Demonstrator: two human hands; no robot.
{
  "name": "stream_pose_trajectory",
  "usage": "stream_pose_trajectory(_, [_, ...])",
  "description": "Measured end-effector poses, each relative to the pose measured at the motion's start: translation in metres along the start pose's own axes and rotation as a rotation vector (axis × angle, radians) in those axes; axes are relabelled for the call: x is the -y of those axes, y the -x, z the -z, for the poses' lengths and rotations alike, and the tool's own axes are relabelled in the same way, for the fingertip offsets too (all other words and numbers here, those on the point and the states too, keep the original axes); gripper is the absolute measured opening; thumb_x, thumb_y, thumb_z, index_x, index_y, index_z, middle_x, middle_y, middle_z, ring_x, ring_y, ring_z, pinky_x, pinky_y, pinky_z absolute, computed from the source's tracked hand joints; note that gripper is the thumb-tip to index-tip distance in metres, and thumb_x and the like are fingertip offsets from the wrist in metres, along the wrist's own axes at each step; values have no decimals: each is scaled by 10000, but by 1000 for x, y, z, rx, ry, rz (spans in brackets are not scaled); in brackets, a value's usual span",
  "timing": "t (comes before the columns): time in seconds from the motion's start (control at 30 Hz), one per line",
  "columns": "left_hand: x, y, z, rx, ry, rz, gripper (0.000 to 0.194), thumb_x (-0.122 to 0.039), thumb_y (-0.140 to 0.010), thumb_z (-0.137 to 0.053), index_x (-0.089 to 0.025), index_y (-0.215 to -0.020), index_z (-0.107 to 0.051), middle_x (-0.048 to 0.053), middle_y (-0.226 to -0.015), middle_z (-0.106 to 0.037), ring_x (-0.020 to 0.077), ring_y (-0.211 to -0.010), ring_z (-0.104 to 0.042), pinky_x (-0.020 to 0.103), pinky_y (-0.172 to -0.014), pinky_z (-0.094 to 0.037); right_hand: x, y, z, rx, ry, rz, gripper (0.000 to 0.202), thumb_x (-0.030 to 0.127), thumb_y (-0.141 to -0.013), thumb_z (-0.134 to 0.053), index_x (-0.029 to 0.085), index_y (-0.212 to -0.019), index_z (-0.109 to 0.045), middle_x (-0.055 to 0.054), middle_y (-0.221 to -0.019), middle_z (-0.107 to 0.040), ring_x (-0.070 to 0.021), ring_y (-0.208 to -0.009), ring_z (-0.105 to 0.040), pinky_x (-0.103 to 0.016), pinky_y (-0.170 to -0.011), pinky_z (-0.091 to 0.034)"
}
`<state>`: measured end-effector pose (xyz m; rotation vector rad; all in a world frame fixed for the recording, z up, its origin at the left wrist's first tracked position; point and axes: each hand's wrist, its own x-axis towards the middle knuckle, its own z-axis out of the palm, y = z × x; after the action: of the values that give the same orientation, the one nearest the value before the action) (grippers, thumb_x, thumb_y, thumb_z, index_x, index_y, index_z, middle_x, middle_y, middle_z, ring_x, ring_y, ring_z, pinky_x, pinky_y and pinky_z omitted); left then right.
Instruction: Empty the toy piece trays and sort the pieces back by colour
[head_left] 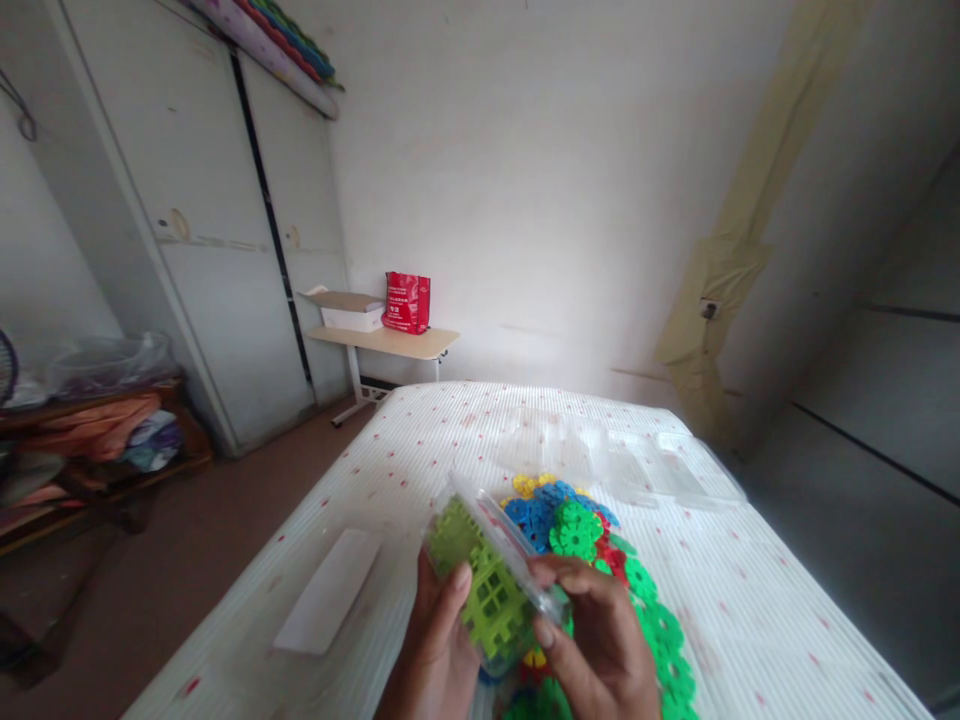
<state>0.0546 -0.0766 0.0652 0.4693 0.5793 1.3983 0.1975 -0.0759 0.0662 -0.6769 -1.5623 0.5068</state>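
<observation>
My left hand is wrapped round the lower left side of a clear plastic box, tilted over the table. Inside it are lime-green, grid-like plastic building pieces. My right hand pinches the near right edge of the clear lid, which lies slanted along the box's top right side; whether it is fully closed I cannot tell. Behind and beneath the hands spreads a pile of snowflake-shaped interlocking discs: blue discs, green discs, yellow discs and red discs. My hands hide part of the pile.
Clear plastic containers lie at the far right of the cloth-covered table. A white card is on the left. Beyond the table, a small side table bears a red bag and a white box.
</observation>
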Motion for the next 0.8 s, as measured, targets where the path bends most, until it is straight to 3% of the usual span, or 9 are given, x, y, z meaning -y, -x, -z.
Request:
stream_pose_trajectory(0.27, [6,-1,0,-16,6,-34,647,-330,-767,-628,-357,-1333,-316,33,-1132,-638,218,-925,-639,384,-835,-456,0,2,8,-23,52,-86,35,212,-785,-617,221,-800,-648,-66,-906,-688,-183,-823,-650,-260,-660,-548])
stream_pose_trajectory(0.47, [8,-2,-1,-37,-20,-58,644,-344,-732,-660,-354,-1304,-364,25,-1105,-650,211,-899,-648,386,-832,-463,-3,2,11,-20,27,-150,99,267,-784,-616,212,-706,-644,-55,-816,-691,-170,-721,-644,-238,-597,-534])
stream_pose_trajectory(0.8, [14,-2,4,10,34,-29,584,-312,-740,-628,-278,-1291,-439,62,-1157,-638,256,-1045,-597,423,-900,-439,5,0,8,-171,-33,-356,155,337,-796,-612,206,-716,-595,-20,-779,-656,-145,-718,-608,-225,-634,-504])
